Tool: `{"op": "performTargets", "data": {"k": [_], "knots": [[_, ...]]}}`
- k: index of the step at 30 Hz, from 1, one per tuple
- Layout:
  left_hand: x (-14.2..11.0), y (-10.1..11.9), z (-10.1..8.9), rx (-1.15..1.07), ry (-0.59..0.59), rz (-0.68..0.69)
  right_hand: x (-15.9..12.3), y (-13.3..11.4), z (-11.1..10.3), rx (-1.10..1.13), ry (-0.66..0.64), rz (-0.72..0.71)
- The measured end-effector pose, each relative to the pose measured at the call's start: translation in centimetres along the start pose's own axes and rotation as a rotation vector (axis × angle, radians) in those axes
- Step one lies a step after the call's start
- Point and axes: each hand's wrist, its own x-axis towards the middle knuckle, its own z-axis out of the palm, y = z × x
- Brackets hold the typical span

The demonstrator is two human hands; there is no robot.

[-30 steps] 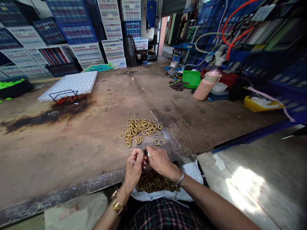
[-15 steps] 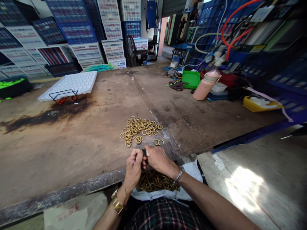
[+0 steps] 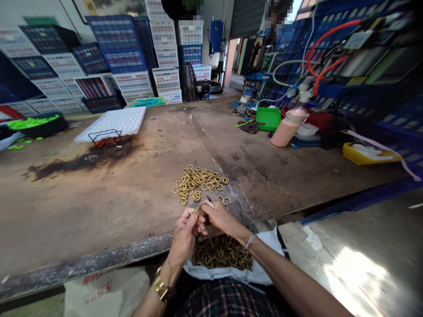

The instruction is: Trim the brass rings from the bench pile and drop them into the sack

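Over the table's front edge, my left hand (image 3: 187, 228) is closed, its thumb and forefinger pinching a brass ring (image 3: 199, 210), partly hidden by the fingers. Close beside it, my right hand (image 3: 220, 215) grips a small tool with a dark tip and a whitish part (image 3: 210, 202); its exact kind is hard to make out. Just beyond both hands lies a loose pile of brass rings (image 3: 198, 179), with a pair of rings (image 3: 224, 200) apart from it near my right fingers. Below my wrists, a white sack (image 3: 264, 251) holds many more rings (image 3: 224, 255).
A white moulded tray (image 3: 115, 121) and a black wire stand (image 3: 105, 137) sit at the left. To the right stand a pink bottle (image 3: 287, 127), a green tray (image 3: 269, 118) and a yellow tray (image 3: 370, 153). Stacked crates (image 3: 132, 83) line the back; people are partly visible there.
My right hand has drawn slightly away from the left, and the tool's tip has come off the left fingertips and points upward. The ring shows more plainly. The whole view has shifted a little.
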Motion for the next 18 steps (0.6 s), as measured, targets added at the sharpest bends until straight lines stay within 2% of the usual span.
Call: {"op": "performTargets", "data": {"k": [1,2,6,8,13,18], "knots": [[-0.1,-0.1,0.0,-0.026,-0.001,0.003,-0.3,-0.1,0.1,0.12,-0.1,0.039],[-0.2,-0.3,0.0,-0.049,-0.005,0.007,-0.6,-0.2,0.2,0.188,-0.118,0.062],[-0.1,-1.2,-0.1,-0.103,-0.01,0.006,-0.9,0.0,0.6,0.275,-0.107,0.112],[0.2,-1.4,-0.2,-0.093,0.026,0.018,-0.4,0.5,0.8,0.267,-0.077,0.106],[0.6,-1.2,-0.4,-0.053,0.144,-0.019,0.6,1.4,0.2,-0.049,0.133,-0.097],[0.4,-0.5,-0.4,-0.163,0.134,-0.071,0.3,0.4,-0.4,-0.28,0.153,-0.19]]}}
